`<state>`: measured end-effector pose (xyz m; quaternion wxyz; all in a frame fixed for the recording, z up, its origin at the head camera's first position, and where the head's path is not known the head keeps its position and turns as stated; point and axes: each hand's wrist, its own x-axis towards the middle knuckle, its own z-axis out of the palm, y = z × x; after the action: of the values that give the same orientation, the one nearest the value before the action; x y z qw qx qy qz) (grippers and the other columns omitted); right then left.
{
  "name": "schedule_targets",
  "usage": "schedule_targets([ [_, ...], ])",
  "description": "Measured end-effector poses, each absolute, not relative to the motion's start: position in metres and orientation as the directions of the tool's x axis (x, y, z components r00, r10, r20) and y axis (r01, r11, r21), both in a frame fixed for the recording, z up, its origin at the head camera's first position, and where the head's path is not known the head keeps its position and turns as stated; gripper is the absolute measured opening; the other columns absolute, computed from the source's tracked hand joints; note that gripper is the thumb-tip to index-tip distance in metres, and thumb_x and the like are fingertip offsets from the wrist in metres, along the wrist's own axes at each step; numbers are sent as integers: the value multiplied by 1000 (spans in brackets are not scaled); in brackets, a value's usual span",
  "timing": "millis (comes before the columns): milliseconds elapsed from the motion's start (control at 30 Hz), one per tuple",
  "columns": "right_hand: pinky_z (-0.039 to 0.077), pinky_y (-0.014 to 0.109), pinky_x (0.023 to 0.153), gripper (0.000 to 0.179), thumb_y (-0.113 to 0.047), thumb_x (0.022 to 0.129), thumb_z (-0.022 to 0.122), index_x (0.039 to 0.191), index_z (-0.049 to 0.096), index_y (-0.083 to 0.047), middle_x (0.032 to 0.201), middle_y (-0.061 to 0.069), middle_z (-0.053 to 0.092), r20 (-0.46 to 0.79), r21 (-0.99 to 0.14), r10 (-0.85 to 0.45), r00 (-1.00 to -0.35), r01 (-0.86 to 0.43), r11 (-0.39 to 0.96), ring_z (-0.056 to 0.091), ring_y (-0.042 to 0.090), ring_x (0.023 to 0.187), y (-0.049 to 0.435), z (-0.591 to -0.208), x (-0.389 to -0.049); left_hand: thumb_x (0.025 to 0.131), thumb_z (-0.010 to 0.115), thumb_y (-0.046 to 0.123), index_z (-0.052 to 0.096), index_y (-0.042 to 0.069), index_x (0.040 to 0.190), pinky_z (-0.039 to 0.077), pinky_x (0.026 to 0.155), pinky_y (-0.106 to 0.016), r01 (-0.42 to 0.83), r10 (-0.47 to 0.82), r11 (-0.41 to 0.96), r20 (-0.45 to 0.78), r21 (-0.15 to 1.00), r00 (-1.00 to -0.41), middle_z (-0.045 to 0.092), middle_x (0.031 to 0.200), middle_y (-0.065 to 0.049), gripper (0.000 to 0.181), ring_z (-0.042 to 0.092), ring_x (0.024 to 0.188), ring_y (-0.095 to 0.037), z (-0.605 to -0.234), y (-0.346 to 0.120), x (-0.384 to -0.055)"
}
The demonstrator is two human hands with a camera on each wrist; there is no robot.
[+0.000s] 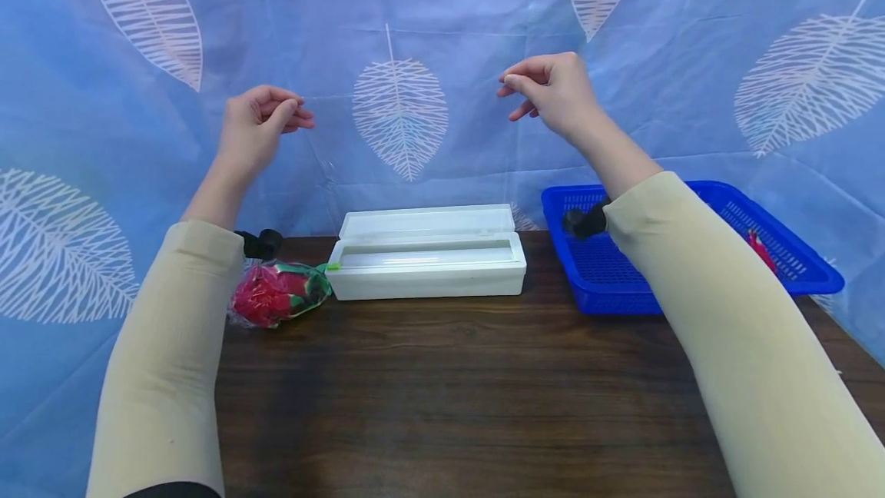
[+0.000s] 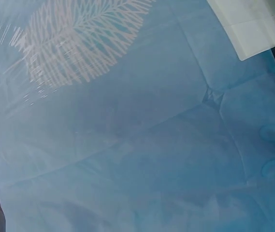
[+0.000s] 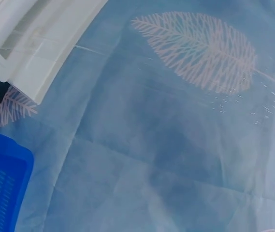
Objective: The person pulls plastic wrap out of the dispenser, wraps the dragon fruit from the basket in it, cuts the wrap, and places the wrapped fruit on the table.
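Note:
Both hands are raised in front of the blue cloth, level with each other and well apart. My left hand (image 1: pixel 259 125) pinches thumb against fingers, and my right hand (image 1: pixel 549 94) does the same. Between them spans a sheet of clear cling film, nearly invisible in the head view. Its glints and creases show in the left wrist view as cling film (image 2: pixel 40 92) and in the right wrist view as cling film (image 3: pixel 243 106). Below stands a white cling film dispenser box (image 1: pixel 429 283), its clear lid (image 1: pixel 429 221) tipped up. The film's lower edge cannot be made out.
Left of the box lies a red and green dragon fruit (image 1: pixel 276 294) wrapped in clear film. A blue plastic basket (image 1: pixel 615 303) stands at the right with a red item (image 1: pixel 762 250) in it, partly behind the right sleeve. A leaf-patterned cloth (image 1: pixel 470 137) hangs behind the brown table (image 1: pixel 470 390).

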<state>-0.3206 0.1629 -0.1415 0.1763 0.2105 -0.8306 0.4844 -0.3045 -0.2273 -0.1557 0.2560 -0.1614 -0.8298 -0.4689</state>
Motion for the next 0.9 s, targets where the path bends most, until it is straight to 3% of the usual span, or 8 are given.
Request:
schedule_targets([
  [433,49,23,58,29,-25,98,57,115,71,-6,93,-2,72,562,-682,-177,-808,-574,453,67,9,62,164,-127,-316,97,59,18,69,5,106,53,80,-20,548,29,478,612,686,-791,70,87,5,18,69,79,-6,-135,-228,-301],
  [900,46,19,52,28,-24,96,60,114,72,-5,87,-6,71,596,-693,-147,-789,-599,402,66,9,58,162,-115,-311,96,61,15,71,7,104,53,67,-17,598,16,398,647,696,-763,71,88,2,14,65,63,-13,-125,-229,-285],
])
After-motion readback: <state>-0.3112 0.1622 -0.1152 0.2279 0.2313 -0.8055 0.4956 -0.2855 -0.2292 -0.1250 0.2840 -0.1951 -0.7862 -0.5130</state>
